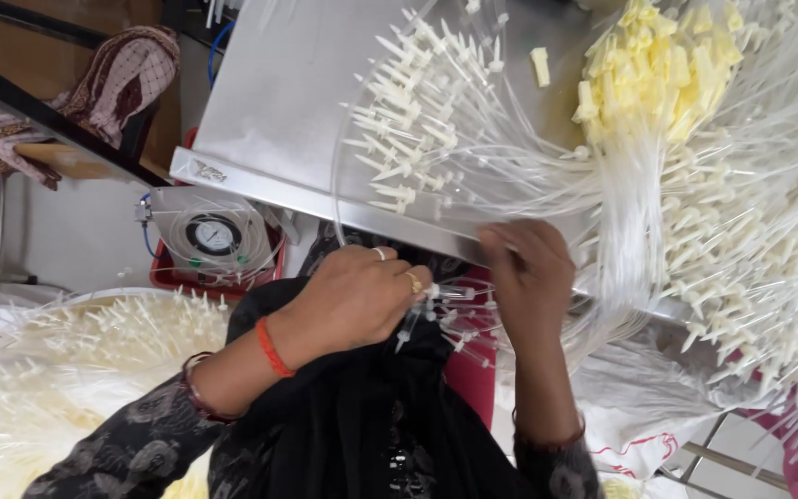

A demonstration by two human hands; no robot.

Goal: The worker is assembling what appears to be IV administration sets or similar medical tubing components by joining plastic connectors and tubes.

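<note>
We are looking down at our two hands working at the near edge of a steel desk [279,102]. Our left hand [357,296], wearing rings and an orange bangle at the wrist, is curling its fingers closed around a small bunch of clear tubes with white spike ends [441,310], which is lying just below the desk edge, between both hands and over our dark clothing. Our right hand [528,273] is reaching up to the desk edge with its fingers bent and pinching at thin clear tubing there; the fingers are blurred, so we cannot tell exactly how tightly they are closing.

On the desk, a large heap of clear tubing sets [695,212] is spreading out to the right, with white spike connectors [408,120] fanning toward the left and a cluster of pale yellow caps [658,74] lying at the top. One loose yellow cap [539,66] is sitting apart on the bare steel. Below the desk edge on the left, a round pressure gauge [214,236] is showing beneath coiled tubing, above a red crate [173,274]. Another pile of white-tipped tubing [76,370] is lying at our lower left.
</note>
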